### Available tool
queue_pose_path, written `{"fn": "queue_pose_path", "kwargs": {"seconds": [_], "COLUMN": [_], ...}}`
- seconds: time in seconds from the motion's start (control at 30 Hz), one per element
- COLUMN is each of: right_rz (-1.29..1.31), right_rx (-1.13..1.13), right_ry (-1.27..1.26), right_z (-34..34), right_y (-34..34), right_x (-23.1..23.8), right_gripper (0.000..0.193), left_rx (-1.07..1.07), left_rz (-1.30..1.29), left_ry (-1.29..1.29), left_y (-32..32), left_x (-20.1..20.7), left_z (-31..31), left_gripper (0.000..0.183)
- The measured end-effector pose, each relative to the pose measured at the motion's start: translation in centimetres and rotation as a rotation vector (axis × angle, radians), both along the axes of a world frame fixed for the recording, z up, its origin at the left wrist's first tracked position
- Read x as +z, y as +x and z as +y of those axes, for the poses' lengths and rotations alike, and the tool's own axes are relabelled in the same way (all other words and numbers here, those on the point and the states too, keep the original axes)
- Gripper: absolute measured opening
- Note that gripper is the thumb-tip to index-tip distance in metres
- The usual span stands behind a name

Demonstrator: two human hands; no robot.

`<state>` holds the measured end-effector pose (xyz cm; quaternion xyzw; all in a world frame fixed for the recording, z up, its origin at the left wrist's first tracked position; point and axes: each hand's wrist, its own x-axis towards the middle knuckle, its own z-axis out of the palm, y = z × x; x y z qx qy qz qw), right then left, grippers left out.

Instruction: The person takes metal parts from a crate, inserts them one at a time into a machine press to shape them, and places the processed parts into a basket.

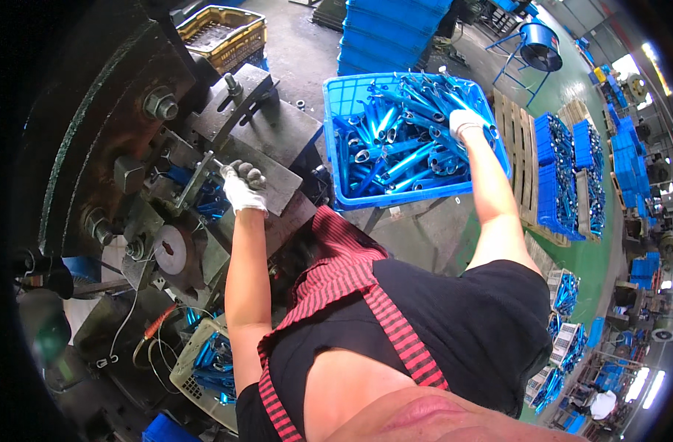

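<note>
My left hand, in a white glove with grey fingertips, is closed in front of the press tooling. A thin, light piece sticks out past its fingers toward an upright metal bar; what the fist holds is mostly hidden. Over on the right, my right hand, in a white glove, reaches down onto the blue metal tubes heaped in a blue plastic crate. Its fingers are hidden among the tubes, so their grip cannot be made out. The tubes are shiny, with open, slanted ends.
A dark press with large bolts fills the left. Beyond stand a yellow crate, stacked blue crates and a blue drum fan. A wooden pallet lies right of the tubes. A pale basket sits lower left.
</note>
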<state>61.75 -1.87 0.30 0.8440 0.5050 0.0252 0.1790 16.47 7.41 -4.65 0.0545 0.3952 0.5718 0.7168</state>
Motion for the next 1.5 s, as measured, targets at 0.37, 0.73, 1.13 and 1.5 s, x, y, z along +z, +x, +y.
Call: {"fn": "queue_pose_path", "kwargs": {"seconds": [0.37,0.73,1.13,1.5], "right_rz": [0.336,2.012,2.035,2.196], "right_rx": [0.220,0.464,0.497,0.167], "right_ry": [0.268,0.311,0.498,0.012], "right_z": [-0.9,3.3,7.2,9.2], "right_y": [-9.4,-20.6,-30.8,-39.6], "right_x": [6.1,7.4,0.4,-0.1], "right_gripper": [0.045,0.056,0.062,0.050], "left_rx": [0.033,0.162,0.255,0.468], "left_rz": [0.114,-0.258,1.320,0.076], "left_ry": [-0.024,0.427,0.027,0.282], "left_y": [-0.1,-6.4,-5.6,-12.4], "left_x": [0.3,3.4,-7.2,2.3], "left_z": [0.6,-4.9,2.6,-14.6], "left_gripper": [0.014,0.024,0.037,0.036]}}
